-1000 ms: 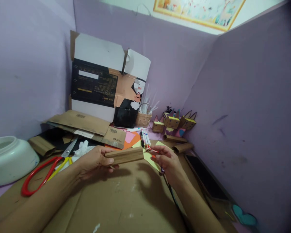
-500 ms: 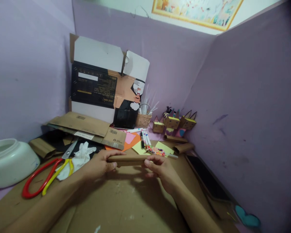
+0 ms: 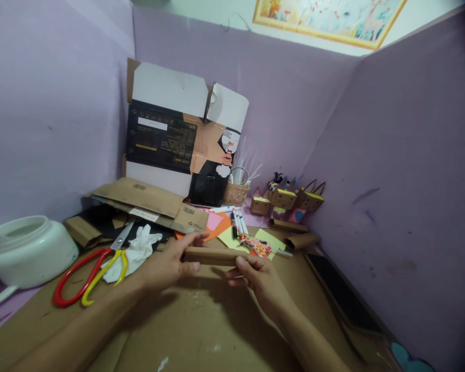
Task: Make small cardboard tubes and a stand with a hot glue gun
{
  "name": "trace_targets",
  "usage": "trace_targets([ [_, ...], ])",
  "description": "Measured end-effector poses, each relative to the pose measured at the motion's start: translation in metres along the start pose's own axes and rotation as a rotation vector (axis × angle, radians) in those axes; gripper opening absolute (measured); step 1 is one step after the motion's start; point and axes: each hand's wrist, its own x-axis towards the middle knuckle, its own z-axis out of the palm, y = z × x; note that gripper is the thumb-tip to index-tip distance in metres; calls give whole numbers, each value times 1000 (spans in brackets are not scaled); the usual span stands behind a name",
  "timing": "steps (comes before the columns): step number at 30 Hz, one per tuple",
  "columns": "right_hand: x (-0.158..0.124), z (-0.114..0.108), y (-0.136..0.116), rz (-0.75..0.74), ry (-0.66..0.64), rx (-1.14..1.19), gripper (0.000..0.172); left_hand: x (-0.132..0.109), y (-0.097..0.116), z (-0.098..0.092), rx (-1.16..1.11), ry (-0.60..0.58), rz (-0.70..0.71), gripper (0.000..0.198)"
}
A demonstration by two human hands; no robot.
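A narrow folded cardboard strip (image 3: 213,256) is held level above the cardboard-covered table. My left hand (image 3: 176,258) cups its left end, with the thumb below and the fingers above. At the other end my right hand (image 3: 253,271) pinches the strip between thumb and fingers. Just beyond the strip lie yellow paper sheets (image 3: 228,239), a colourful patterned item (image 3: 256,245) and several markers (image 3: 240,222). Large scissors (image 3: 89,276) with red and yellow handles rest left of my left hand, beside crumpled white tissue (image 3: 143,243).
A white pot (image 3: 42,256) stands at the left. An unfolded box (image 3: 163,134) leans on the back wall behind flat cardboard (image 3: 143,196). Small cardboard animal figures (image 3: 282,199) and a basket of white sticks (image 3: 236,194) stand behind. A dark flat panel (image 3: 344,292) lies along the right wall.
The view has shifted, so the scene sits slightly further right. The strip has tipped, showing more of its front side. My left fingers have lifted and spread a little; both hands remain at its ends.
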Motion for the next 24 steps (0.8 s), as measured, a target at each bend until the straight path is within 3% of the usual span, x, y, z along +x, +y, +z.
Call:
trace_targets([
  [3, 4, -3, 1, -66, 135, 117, 29, 1, 1, 1, -166, 143, 102, 60],
  [5, 6, -6, 1, -105, 210, 166, 29, 1, 1, 0, -203, 302, 145, 50],
  [7, 8, -9, 2, -145, 249, 172, 30, 1, 3, 0, -183, 386, 140, 37],
  [13, 6, -11, 9, -255, 234, 38, 28, -4, 12, 12, -34, 346, 171, 21],
  [16, 2, -8, 12, -283, 211, -22, 25, -5, 14, 22, 21, 298, 91, 21],
  [19, -2, -3, 14, -288, 192, -78, 25, -4, 10, 29, -111, 252, -18, 24],
  [24, -6, 3, 15, -215, 55, -77, 28, -3, 4, 33, -311, 332, -41, 23],
])
